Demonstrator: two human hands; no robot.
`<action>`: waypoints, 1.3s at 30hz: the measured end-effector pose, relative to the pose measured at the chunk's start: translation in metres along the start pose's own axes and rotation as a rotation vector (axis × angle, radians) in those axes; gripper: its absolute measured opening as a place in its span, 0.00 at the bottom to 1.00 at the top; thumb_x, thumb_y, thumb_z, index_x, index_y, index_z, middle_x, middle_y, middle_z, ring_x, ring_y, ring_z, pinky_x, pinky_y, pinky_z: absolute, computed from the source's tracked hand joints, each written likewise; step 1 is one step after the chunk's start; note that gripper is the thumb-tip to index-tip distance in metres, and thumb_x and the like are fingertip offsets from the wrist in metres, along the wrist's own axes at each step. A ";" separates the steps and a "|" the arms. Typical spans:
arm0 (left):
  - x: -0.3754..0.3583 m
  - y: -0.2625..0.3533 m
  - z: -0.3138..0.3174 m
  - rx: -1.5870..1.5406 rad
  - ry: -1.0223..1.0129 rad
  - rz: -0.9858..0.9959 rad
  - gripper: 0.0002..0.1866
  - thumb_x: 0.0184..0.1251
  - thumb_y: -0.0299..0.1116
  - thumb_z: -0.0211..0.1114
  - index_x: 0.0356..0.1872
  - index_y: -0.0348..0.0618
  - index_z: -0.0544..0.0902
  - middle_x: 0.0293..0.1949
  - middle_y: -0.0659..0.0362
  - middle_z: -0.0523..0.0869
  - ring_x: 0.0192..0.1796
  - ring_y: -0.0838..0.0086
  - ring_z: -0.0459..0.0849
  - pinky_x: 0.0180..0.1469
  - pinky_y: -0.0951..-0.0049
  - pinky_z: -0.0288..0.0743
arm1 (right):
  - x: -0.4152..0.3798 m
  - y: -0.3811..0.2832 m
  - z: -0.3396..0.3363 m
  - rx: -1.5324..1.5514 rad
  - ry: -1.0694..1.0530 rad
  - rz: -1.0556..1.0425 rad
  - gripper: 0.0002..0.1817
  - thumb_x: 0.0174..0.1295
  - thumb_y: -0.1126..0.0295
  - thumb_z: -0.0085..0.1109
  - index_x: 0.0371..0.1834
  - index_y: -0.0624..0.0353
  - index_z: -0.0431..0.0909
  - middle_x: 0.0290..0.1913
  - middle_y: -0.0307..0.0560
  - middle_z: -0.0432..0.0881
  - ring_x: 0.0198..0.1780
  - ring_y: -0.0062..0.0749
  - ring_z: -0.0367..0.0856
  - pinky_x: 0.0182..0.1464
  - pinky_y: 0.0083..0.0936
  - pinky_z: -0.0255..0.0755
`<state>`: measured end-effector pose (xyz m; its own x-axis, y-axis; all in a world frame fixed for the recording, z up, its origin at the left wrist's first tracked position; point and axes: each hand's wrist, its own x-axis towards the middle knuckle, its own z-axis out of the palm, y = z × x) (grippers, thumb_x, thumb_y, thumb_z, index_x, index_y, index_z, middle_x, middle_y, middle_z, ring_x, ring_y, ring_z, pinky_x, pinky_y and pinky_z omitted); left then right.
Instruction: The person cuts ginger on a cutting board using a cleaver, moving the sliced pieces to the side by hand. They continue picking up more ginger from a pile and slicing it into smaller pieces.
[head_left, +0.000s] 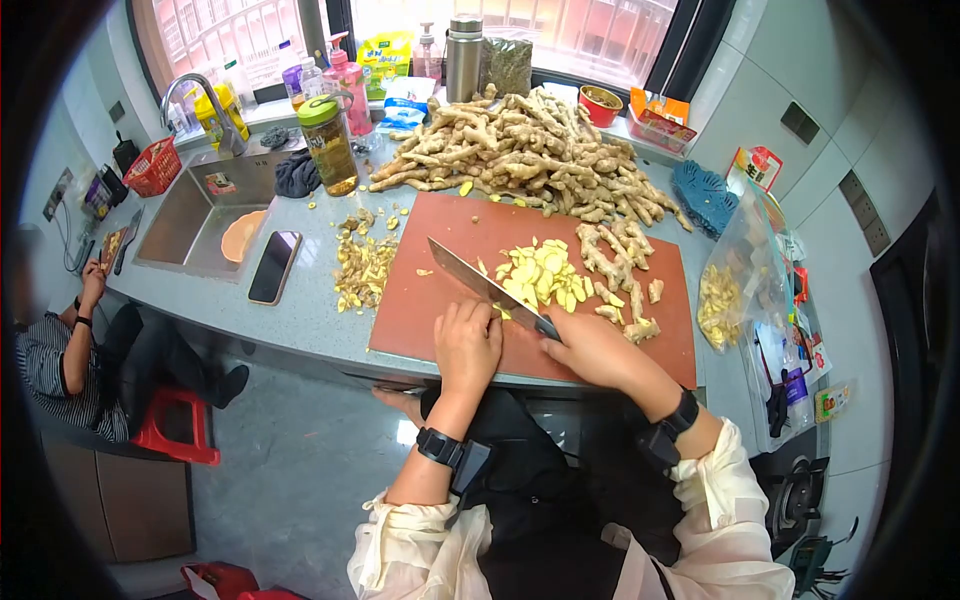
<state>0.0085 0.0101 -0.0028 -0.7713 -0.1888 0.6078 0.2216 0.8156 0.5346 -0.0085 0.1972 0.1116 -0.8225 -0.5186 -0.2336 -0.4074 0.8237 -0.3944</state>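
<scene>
My right hand (583,345) is wrapped round the dark handle of a large knife (478,283), whose blade points up and left over the reddish-brown cutting board (440,225). Close to the blade's near side, my left hand (467,343) has its fingers bent together over the board; what lies under the fingertips is mostly hidden. Pale yellow ginger slices (545,272) are heaped just beyond the blade. Whole ginger pieces (612,255) lie on the board's right part, with smaller chunks below them.
A large ginger pile (520,150) stands behind the board. Scraps (362,262), a phone (275,267), a green-lidded jar (328,148) and a sink (190,225) are to the left. A bag of slices (722,300) hangs right. Another person (70,350) sits far left.
</scene>
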 end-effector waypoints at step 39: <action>0.004 0.001 0.001 -0.014 -0.037 -0.081 0.10 0.68 0.27 0.68 0.48 0.39 0.88 0.53 0.54 0.88 0.54 0.54 0.83 0.59 0.56 0.76 | 0.007 0.002 -0.004 0.003 -0.060 0.083 0.19 0.73 0.60 0.62 0.54 0.66 0.72 0.45 0.70 0.86 0.50 0.66 0.86 0.52 0.53 0.77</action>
<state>0.0053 0.0107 -0.0007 -0.8086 -0.2334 0.5400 0.1656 0.7905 0.5897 -0.0164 0.1964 0.1128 -0.8282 -0.4614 -0.3181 -0.3377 0.8638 -0.3739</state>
